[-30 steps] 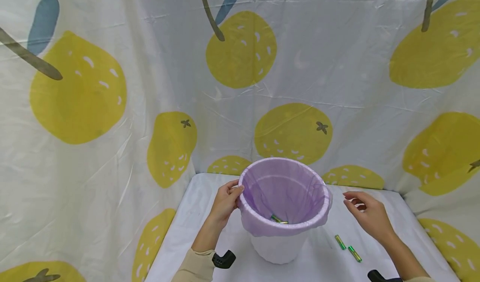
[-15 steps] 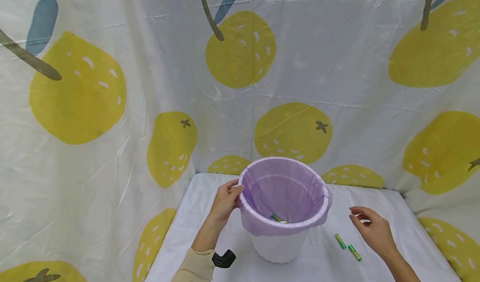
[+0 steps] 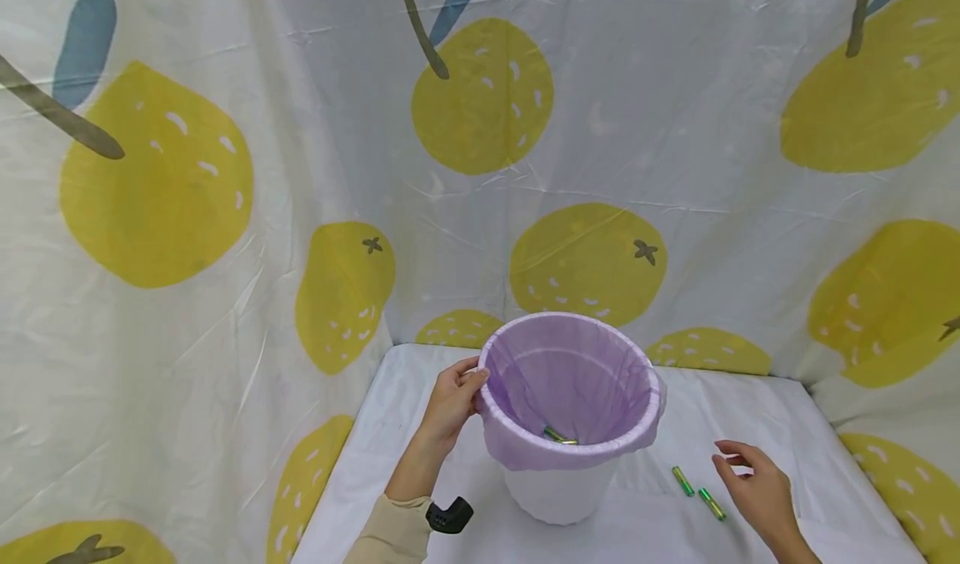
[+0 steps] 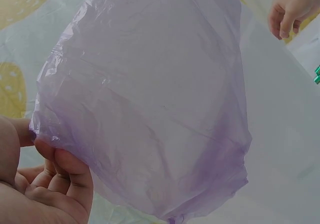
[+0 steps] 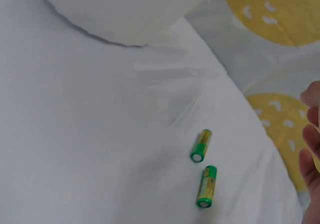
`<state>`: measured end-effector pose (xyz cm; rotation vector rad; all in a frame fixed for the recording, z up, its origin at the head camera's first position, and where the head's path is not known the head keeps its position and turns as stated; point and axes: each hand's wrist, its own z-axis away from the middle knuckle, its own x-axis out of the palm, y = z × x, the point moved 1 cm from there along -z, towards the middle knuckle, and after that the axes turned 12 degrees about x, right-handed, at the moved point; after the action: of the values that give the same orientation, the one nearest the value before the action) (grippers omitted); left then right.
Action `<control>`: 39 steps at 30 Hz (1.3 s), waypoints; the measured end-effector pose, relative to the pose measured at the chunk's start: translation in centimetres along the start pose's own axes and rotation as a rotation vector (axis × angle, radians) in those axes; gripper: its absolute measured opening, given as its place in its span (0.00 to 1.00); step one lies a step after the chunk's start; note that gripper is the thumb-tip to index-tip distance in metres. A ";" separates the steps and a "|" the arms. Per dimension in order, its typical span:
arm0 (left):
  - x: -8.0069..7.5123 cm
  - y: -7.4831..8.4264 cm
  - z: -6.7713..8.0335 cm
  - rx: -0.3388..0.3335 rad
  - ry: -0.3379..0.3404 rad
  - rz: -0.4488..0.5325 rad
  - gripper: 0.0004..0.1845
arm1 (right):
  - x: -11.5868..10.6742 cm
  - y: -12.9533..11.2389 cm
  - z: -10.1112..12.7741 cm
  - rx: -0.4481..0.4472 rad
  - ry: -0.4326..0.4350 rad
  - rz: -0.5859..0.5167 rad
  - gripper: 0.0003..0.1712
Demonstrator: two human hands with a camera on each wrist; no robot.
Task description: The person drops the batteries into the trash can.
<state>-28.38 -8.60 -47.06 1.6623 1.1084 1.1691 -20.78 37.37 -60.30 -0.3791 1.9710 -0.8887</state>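
A white bin (image 3: 558, 493) with a thin purple bag (image 3: 570, 457) folded over its rim stands on the table. My left hand (image 3: 452, 406) grips the bin's left rim, thumb inside and fingers outside, as the left wrist view also shows with the bag (image 4: 150, 109). Inside the bin lie green and gold batteries (image 3: 558, 436). To the right of the bin, two more batteries, one (image 3: 682, 481) nearer the bin and one (image 3: 712, 504) nearer me, lie on the cloth. My right hand (image 3: 759, 489) hovers just right of them, fingers loosely bent, holding nothing.
A white cloth covers the table (image 3: 750, 401). A curtain (image 3: 337, 172) printed with yellow fruit hangs behind and on both sides. A black wrist device (image 3: 449, 516) sits on my left forearm.
My right hand has moved down and to the right, from beside the bin's rim to beside the two loose batteries. The left hand and the bin have stayed in place.
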 end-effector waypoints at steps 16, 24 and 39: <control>-0.1 0.0 0.0 0.004 0.003 -0.012 0.25 | 2.2 5.3 1.6 0.304 -0.074 0.097 0.17; 0.0 0.1 0.0 0.002 0.006 -0.004 0.24 | 4.5 8.4 3.1 0.553 -0.178 0.107 0.29; 0.1 0.1 0.0 0.000 0.013 -0.004 0.23 | 5.4 8.7 3.9 0.458 -0.128 0.180 0.17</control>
<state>-28.34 -8.54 -46.91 1.6535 1.1197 1.1788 -19.71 38.63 -71.15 0.0070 1.5955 -1.1311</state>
